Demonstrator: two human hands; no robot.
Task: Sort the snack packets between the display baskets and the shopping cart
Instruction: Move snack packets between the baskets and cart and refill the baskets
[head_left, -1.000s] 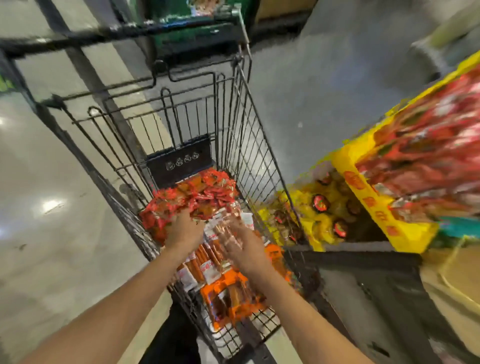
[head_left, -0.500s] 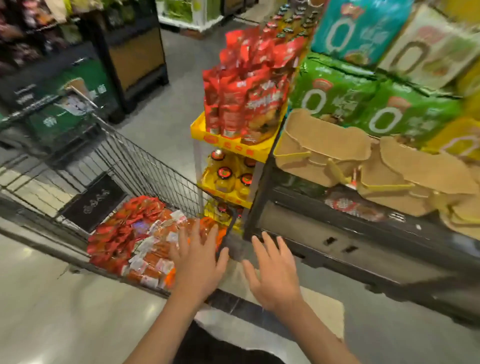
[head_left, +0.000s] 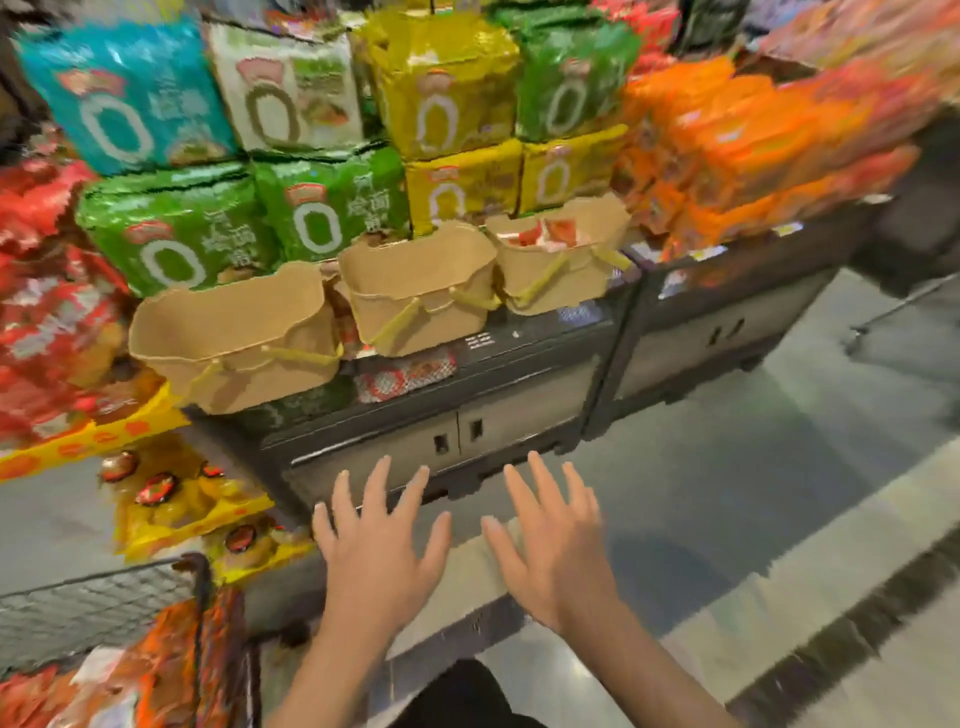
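Both the left hand (head_left: 382, 558) and the right hand (head_left: 553, 551) hover empty with fingers spread wide; the snack packets (head_left: 130, 680) in the shopping cart (head_left: 98, 597) at lower left look light, crinkly and slippery; best pinched at a sealed edge.

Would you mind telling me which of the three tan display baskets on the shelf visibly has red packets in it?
The rightmost tan basket, beside the orange packs: red-and-white packets show above its rim, unlike the left and middle baskets.
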